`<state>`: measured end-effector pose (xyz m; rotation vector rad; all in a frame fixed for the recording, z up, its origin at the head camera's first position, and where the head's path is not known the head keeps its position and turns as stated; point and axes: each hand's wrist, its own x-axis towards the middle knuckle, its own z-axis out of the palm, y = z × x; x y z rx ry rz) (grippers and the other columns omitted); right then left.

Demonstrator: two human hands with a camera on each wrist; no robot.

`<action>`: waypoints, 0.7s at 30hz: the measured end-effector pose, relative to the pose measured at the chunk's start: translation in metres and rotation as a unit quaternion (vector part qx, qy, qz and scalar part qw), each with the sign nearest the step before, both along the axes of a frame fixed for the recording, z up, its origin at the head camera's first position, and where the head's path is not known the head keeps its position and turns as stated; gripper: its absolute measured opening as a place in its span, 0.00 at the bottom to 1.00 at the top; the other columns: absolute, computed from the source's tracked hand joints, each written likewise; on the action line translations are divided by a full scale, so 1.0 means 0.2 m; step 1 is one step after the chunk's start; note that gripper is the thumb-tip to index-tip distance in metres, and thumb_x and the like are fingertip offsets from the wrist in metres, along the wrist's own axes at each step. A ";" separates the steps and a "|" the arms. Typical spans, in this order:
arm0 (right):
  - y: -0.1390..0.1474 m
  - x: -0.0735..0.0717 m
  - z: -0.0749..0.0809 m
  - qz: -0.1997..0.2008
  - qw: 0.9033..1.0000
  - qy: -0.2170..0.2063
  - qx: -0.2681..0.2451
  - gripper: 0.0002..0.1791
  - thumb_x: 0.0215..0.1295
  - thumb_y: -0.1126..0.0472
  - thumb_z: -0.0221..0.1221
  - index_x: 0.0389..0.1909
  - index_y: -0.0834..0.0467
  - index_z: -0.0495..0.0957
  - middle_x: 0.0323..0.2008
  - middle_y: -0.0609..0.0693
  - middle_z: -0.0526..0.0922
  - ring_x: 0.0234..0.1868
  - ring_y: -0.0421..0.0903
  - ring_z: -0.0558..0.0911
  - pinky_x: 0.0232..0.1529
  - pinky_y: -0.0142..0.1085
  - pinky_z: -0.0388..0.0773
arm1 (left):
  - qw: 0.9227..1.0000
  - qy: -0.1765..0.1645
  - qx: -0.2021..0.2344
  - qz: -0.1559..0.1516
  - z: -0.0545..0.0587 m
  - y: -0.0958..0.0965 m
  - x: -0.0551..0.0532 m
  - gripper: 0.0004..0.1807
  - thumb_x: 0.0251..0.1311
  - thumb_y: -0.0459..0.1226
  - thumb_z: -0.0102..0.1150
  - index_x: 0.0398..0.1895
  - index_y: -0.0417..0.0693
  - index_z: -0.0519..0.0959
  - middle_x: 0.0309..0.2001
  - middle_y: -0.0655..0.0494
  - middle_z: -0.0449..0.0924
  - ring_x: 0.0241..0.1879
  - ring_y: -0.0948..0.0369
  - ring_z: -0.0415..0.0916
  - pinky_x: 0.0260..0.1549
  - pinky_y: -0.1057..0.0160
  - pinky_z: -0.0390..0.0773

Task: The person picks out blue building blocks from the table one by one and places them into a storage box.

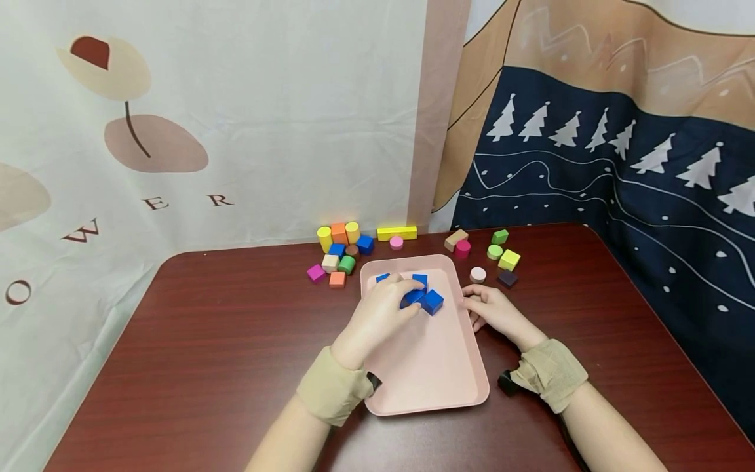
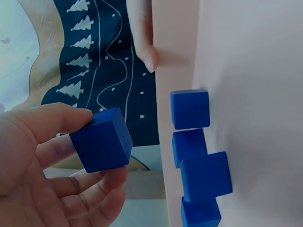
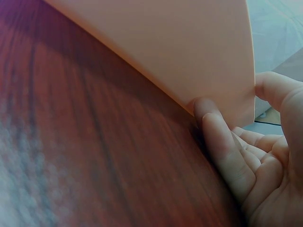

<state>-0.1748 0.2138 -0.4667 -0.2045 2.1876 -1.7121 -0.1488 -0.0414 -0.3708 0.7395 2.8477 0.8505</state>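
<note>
My left hand [image 1: 380,311] is over the far half of a pink tray [image 1: 427,367], pinching a blue cube [image 2: 102,142] between thumb and fingers. Several other blue cubes [image 1: 432,302] lie close together in the tray; the left wrist view shows them in an uneven row, apart from the held one. At the tray's right side, my right hand [image 1: 495,311] grips the edge. Its thumb [image 3: 272,90] touches the rim, while a bent finger [image 3: 220,142] lies against the outer wall low by the table. My left fingers partly cover the cubes in the head view.
Beyond the tray's left corner is a cluster of mixed blocks, including a green cylinder [image 1: 347,265] and an orange block [image 1: 337,280]. A long yellow block [image 1: 397,233] lies by the wall cloth. More blocks, among them a black one [image 1: 507,278], sit right of the tray on the brown table [image 1: 236,367].
</note>
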 end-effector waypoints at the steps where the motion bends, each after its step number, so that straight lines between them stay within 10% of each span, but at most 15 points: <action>1: 0.00 0.00 0.00 0.000 1.000 0.000 -0.001 0.24 0.70 0.60 0.54 0.57 0.75 0.67 0.28 0.56 0.82 0.22 0.44 0.81 0.24 0.36 0.81 | 1.000 -0.003 -0.001 -0.003 0.00 0.01 0.00 0.19 0.62 0.38 0.61 0.56 0.46 0.78 0.53 0.49 0.76 0.52 0.53 0.72 0.55 0.54 0.72; 21: -0.01 0.01 0.01 -0.004 1.000 -0.001 -0.002 0.24 0.70 0.59 0.54 0.57 0.74 0.67 0.28 0.55 0.83 0.21 0.44 0.81 0.24 0.37 0.81 | 0.997 0.021 -0.075 -0.027 -0.10 0.09 0.00 0.16 0.59 0.41 0.65 0.50 0.48 0.82 0.49 0.52 0.80 0.51 0.58 0.76 0.52 0.58 0.75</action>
